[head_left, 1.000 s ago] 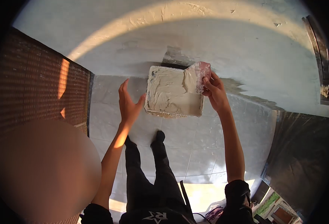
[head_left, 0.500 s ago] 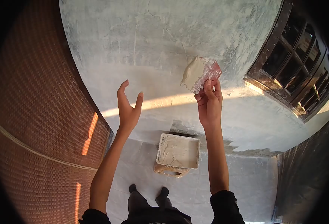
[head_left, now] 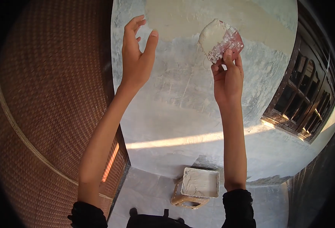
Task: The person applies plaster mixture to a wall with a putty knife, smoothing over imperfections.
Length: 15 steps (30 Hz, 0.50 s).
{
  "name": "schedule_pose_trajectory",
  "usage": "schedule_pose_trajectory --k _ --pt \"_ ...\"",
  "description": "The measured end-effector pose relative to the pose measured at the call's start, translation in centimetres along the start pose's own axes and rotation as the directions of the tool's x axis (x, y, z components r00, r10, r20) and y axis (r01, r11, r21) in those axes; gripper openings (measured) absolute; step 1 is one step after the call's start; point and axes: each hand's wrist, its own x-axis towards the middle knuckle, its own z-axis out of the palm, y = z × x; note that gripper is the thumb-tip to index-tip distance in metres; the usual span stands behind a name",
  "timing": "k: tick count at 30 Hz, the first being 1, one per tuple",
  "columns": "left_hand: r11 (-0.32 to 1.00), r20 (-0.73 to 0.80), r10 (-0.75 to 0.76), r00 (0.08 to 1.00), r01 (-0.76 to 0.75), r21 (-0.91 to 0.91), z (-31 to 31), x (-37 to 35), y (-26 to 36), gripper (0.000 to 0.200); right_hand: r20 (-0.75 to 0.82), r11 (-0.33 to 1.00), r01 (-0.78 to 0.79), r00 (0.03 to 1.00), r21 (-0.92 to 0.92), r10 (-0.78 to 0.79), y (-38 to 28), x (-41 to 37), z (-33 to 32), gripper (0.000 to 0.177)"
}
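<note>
While raised high against the plastered wall (head_left: 182,110), right hand (head_left: 228,78) grips red scraper (head_left: 234,41) by its lower edge, pale putty (head_left: 212,36) heaped on the blade's left part. Left hand (head_left: 137,57) open, fingers loosely spread, empty, left of scraper and apart. Putty tub (head_left: 200,183) on floor, below. Brick wall (head_left: 49,106) left, window (head_left: 308,102) right.

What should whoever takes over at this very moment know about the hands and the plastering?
Left hand: open, empty, raised by the wall.
Right hand: grips a scraper loaded with putty, held up at the wall.
Tray of more putty sits on a stool at the wall's foot.
Done: scraper loaded; a paler patch shows at the wall's top.
Left: this load is not yet spread; much grey wall below.
</note>
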Motion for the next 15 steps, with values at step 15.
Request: schedule_pose_trajectory --k 15 --pt "0.999 -0.065 -0.050 0.997 0.049 -0.010 -6.9 11.7 -6.5 0.042 0.042 0.958 0.247 0.969 -0.145 -0.243 4.1 9.8 14.9 0.013"
